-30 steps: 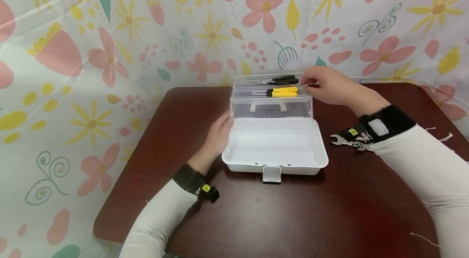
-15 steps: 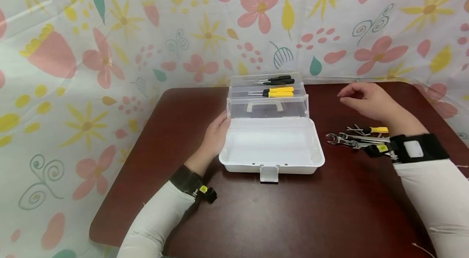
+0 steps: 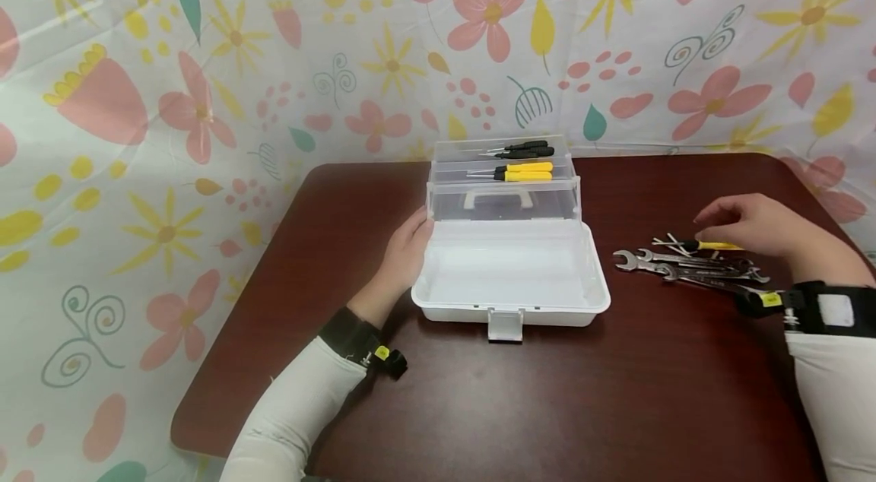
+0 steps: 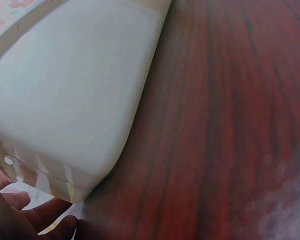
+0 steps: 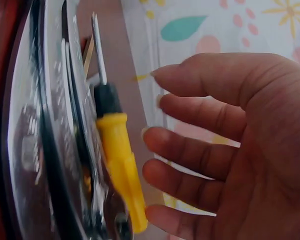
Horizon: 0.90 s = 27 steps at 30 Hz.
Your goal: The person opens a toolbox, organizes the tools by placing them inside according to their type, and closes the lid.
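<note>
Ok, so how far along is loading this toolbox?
Looks done: black screwdrivers and yellow screwdrivers lie in its trays. Under way: the left hand touches the toolbox; the right hand, holding nothing, is beside the loose screwdriver. Probably left: that one and the wrenches lying outside.

Could read no text, number or sign, whether on the yellow wrist tags [image 3: 770,299] or the wrenches [image 3: 712,282] toward the right edge of the table [image 3: 616,391].

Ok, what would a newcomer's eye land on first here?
Probably the open white toolbox on the table, with yellow screwdrivers and black screwdrivers on its clear trays and the left hand at its left side. Then the right hand, open near a loose yellow-handled screwdriver that lies beside wrenches, right of the toolbox.
</note>
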### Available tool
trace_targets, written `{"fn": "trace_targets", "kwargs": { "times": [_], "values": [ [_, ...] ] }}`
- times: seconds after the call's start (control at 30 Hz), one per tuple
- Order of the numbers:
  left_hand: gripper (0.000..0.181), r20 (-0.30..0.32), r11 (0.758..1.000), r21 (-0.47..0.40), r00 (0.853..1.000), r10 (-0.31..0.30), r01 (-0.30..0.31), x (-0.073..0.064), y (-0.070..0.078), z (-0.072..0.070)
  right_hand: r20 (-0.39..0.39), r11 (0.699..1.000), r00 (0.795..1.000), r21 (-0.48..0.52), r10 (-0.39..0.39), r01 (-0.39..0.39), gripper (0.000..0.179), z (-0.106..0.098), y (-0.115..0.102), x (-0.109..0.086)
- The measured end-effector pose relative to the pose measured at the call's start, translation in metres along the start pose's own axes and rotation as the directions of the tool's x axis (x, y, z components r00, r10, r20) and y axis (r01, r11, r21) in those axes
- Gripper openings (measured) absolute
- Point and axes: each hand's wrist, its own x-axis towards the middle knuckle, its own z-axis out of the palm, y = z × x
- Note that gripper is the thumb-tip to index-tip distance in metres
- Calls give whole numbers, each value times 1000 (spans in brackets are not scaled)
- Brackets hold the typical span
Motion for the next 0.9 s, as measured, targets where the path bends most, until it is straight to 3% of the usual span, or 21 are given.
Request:
{"fn": "trace_targets", "kwargs": {
  "times": [0.33,0.9],
  "values": [
    [56,-2,1000,9,1000,-5,5,0,1,0,51,1000,999,-15,18,-17,38,6,13,-3],
    [57,1,998,56,1000,-7,7,1,-2,-1,36,999,999,-26,24,-23,23,19,19,3]
  ]
}}
